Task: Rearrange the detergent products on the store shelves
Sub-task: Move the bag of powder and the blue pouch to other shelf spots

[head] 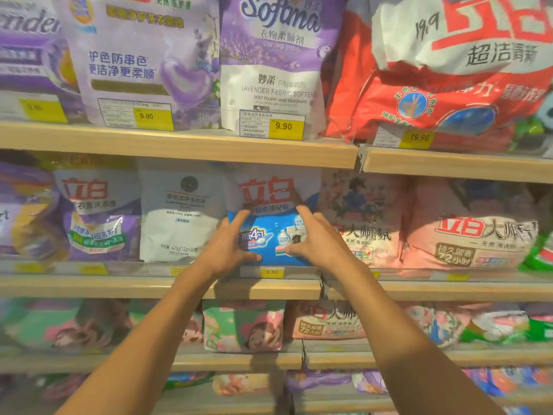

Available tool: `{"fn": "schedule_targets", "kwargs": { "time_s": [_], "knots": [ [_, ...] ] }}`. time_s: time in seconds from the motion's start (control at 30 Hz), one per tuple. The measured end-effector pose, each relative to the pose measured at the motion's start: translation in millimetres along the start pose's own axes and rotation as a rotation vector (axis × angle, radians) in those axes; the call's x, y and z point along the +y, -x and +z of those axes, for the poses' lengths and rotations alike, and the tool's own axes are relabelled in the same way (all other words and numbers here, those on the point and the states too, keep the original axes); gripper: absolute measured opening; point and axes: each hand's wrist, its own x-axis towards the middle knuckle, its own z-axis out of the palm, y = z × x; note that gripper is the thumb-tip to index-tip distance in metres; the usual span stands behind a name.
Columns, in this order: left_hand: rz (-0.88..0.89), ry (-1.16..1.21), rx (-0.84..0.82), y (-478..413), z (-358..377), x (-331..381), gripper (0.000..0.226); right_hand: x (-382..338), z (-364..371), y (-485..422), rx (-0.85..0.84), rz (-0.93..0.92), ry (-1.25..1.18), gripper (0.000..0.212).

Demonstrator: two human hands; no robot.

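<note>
A blue and white detergent bag [270,205] with red characters stands upright on the middle shelf [269,287]. My left hand [232,245] grips its lower left side, thumb on the front near the bottom. My right hand [317,238] grips its right side, fingers spread across the blue front. Both forearms reach up from below. A white bag [179,217] stands directly to its left and a pink floral bag [362,217] to its right.
The top shelf [179,145] carries purple softener bags [275,61] and a large red and white bag [449,70]. Yellow price tags line the shelf edges. Lower shelves hold green, pink and purple bags [244,324]. Bags stand closely packed on every shelf.
</note>
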Motion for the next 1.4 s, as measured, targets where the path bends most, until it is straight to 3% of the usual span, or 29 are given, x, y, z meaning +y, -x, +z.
{"fn": "schedule_targets", "kwargs": {
  "time_s": [0.23,0.47,0.7,0.97,1.4],
  "knots": [
    [0.031,0.031,0.043,0,1,1,0.099,4,6,1,0.093,-0.021,0.049,0.089],
    [0.012,0.011,0.024,-12,-16,22,0.107,-1,-19,-4,0.134,-0.004,0.018,0.077],
    [-0.024,-0.011,-0.021,6,-22,40,0.110,-2,-26,12,0.079,-0.003,-0.008,0.088],
    [-0.024,-0.039,-0.042,50,-32,63,0.124,-9,-34,53,0.065,-0.047,-0.047,0.117],
    [-0.012,-0.019,-0.091,147,-50,70,0.125,-51,-26,154,0.058,-0.020,-0.114,0.124]
  ]
}}
